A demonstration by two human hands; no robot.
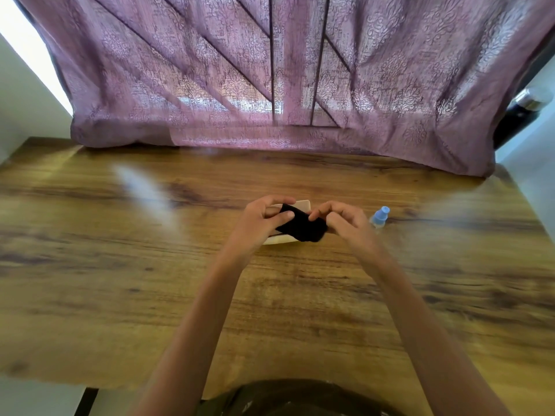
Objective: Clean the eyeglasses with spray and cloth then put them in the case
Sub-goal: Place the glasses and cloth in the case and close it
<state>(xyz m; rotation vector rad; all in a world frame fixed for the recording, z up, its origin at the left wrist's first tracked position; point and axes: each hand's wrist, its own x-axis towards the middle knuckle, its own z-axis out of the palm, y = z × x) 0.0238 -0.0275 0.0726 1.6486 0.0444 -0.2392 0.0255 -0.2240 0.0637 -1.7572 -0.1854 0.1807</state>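
Black cloth pinched between both hands, left hand and right hand fingers curled tight on it over the case, bottle beside; no writing legible

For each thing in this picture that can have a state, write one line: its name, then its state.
Left hand: gripping the black cloth.
Right hand: pinching the cloth's other end.
Black cloth: held between both hands, above the case.
Case: on the table; open or shut unclear.
Spray bottle: upright, capped, untouched.
Eyeglasses: not visible.

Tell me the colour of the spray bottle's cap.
Light blue; the spray bottle's cap shows in the head view, right of the right hand.
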